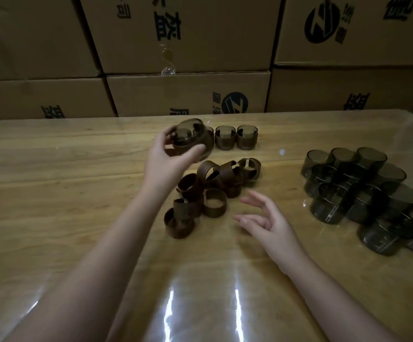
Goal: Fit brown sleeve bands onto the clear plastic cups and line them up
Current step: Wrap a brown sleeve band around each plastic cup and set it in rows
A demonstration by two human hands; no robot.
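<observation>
My left hand (pixel 168 156) grips a clear cup with a brown sleeve band on it (pixel 190 137), tilted and lifted at the left end of a short row. Two banded cups (pixel 236 137) stand upright in that row at the back; part of a further one shows behind the held cup. A pile of loose brown sleeve bands (pixel 207 191) lies mid-table between my arms. Bare clear cups (pixel 363 193) are stacked in a cluster on the right. My right hand (pixel 266 222) hovers over the wood right of the band pile, fingers spread and holding nothing.
The wooden table (pixel 64 181) has a glossy clear cover with glare near the front edge. Stacked cardboard boxes (pixel 188 92) form a wall along the table's far edge.
</observation>
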